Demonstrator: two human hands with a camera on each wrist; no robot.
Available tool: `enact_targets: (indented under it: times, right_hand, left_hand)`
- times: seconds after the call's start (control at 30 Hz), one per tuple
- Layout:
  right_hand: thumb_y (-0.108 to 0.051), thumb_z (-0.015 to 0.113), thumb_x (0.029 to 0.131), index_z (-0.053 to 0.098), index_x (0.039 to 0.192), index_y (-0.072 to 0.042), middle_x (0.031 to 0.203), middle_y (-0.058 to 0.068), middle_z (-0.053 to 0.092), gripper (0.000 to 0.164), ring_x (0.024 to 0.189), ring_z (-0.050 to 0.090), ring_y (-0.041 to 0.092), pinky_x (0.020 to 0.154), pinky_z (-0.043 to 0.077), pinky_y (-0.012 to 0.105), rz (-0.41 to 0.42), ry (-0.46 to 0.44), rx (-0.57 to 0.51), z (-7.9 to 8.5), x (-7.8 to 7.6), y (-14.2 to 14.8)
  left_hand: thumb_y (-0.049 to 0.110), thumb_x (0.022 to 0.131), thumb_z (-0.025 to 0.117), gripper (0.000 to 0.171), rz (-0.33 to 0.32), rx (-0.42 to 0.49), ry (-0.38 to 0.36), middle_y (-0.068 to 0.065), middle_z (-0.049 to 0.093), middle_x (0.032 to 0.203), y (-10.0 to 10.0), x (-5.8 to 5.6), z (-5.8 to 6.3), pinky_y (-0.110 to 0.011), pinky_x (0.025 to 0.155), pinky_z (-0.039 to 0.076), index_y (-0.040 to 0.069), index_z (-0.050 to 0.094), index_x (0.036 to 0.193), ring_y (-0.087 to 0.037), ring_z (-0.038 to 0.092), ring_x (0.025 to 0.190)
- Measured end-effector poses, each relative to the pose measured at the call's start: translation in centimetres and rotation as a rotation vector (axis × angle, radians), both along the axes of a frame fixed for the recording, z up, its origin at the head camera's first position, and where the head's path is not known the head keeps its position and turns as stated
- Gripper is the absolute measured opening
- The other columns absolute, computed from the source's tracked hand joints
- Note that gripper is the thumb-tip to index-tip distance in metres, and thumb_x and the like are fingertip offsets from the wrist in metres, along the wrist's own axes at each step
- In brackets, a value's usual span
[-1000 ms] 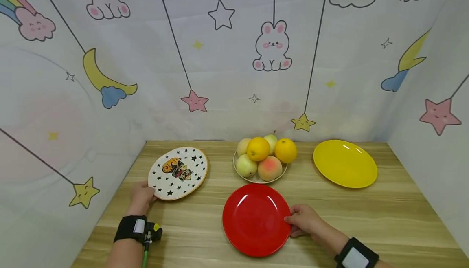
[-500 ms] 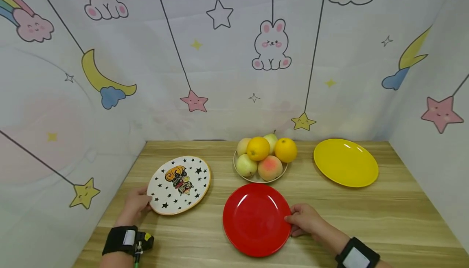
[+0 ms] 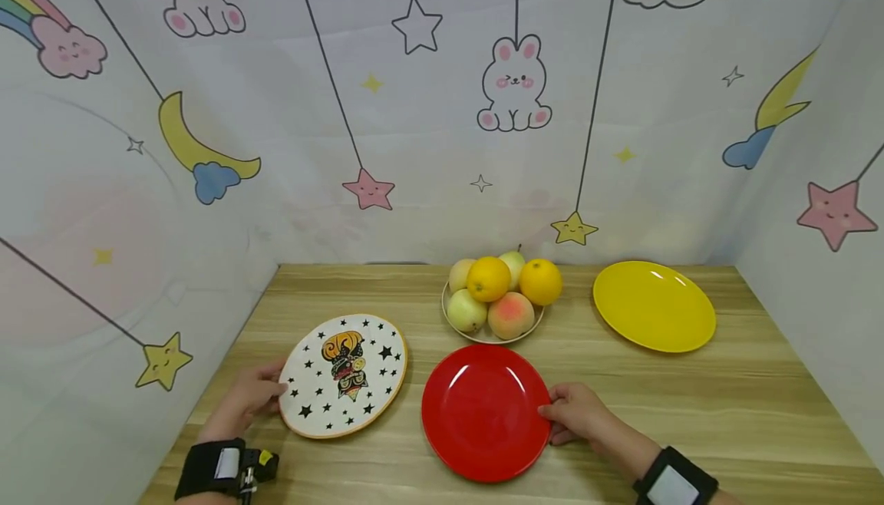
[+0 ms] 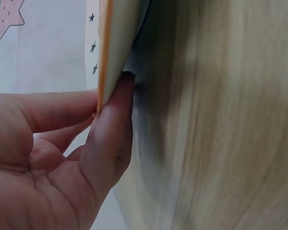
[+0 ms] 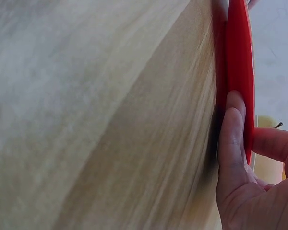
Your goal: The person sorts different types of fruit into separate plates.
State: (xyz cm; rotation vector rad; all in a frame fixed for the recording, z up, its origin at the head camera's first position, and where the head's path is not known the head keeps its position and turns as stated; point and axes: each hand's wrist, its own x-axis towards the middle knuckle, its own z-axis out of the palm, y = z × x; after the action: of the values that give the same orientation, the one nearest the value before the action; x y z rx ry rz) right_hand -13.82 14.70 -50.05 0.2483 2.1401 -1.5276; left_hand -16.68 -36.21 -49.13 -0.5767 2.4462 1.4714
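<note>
A white plate [image 3: 376, 351] with black stars, an orange rim and a pumpkin drawing is at the left of the head view. My left hand [image 3: 250, 396] pinches its left edge, and in the left wrist view the fingers [image 4: 108, 129] reach under the plate's rim [image 4: 105, 57]. At the front middle lies a red plate [image 3: 486, 413]. Its right edge is held by my right hand [image 3: 576, 413], thumb on top. Seen from the right wrist, the fingers [image 5: 232, 139] lie against the underside of the red plate [image 5: 240, 52].
Behind the red plate stands a bowl [image 3: 450, 325] heaped with fruit, including an orange [image 3: 489, 278] and a peach [image 3: 511, 316]. A yellow plate [image 3: 654, 307] lies at the back right. Cloth walls [image 3: 428, 129] with cartoon prints enclose the wooden table [image 3: 691, 397].
My left hand has brought the white plate nearer to me and slightly to the right, towards the red plate. The right hand keeps its hold on the red plate, which stays in place.
</note>
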Motion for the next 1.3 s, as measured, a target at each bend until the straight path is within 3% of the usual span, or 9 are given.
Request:
enact_targets:
  times: [0.2, 0.57, 0.8, 1.3]
  right_hand:
    - [-0.004, 0.062, 0.087, 0.059, 0.096, 0.006, 0.065, 0.006, 0.064, 0.014, 0.052, 0.060, 0.014, 0.053, 0.055, 0.032, 0.009, 0.017, 0.007, 0.1, 0.0, 0.0]
    - [-0.004, 0.063, 0.087, 0.060, 0.096, 0.006, 0.066, 0.006, 0.065, 0.014, 0.053, 0.060, 0.015, 0.053, 0.055, 0.032, 0.000, 0.029, 0.037, 0.2, 0.0, -0.1]
    - [-0.003, 0.062, 0.087, 0.061, 0.095, 0.005, 0.066, 0.007, 0.066, 0.012, 0.053, 0.062, 0.015, 0.054, 0.056, 0.033, -0.002, 0.020, 0.030, 0.1, -0.1, 0.0]
    - [-0.005, 0.062, 0.087, 0.060, 0.094, 0.005, 0.065, 0.006, 0.064, 0.012, 0.053, 0.060, 0.015, 0.053, 0.055, 0.032, 0.007, 0.026, 0.035, 0.1, -0.1, -0.1]
  left_hand:
    - [-0.006, 0.086, 0.055, 0.057, -0.038, -0.028, -0.025, -0.028, 0.055, 0.117, 0.3, 0.3, 0.0, -0.031, 0.062, 0.053, -0.008, 0.037, 0.139, -0.015, 0.059, 0.074]
    - [-0.005, 0.087, 0.055, 0.053, -0.126, -0.015, -0.031, -0.020, 0.061, 0.107, 1.1, 0.5, 0.1, -0.033, 0.062, 0.054, -0.009, 0.039, 0.138, -0.016, 0.060, 0.074]
    - [-0.007, 0.087, 0.054, 0.053, -0.158, 0.010, -0.024, -0.025, 0.061, 0.111, 1.3, 0.5, 0.4, -0.037, 0.066, 0.056, -0.011, 0.039, 0.137, -0.019, 0.064, 0.079]
    - [-0.005, 0.087, 0.056, 0.053, -0.129, -0.003, -0.051, -0.023, 0.060, 0.110, 1.3, 0.6, 0.4, -0.034, 0.065, 0.056, -0.009, 0.040, 0.137, -0.016, 0.062, 0.078]
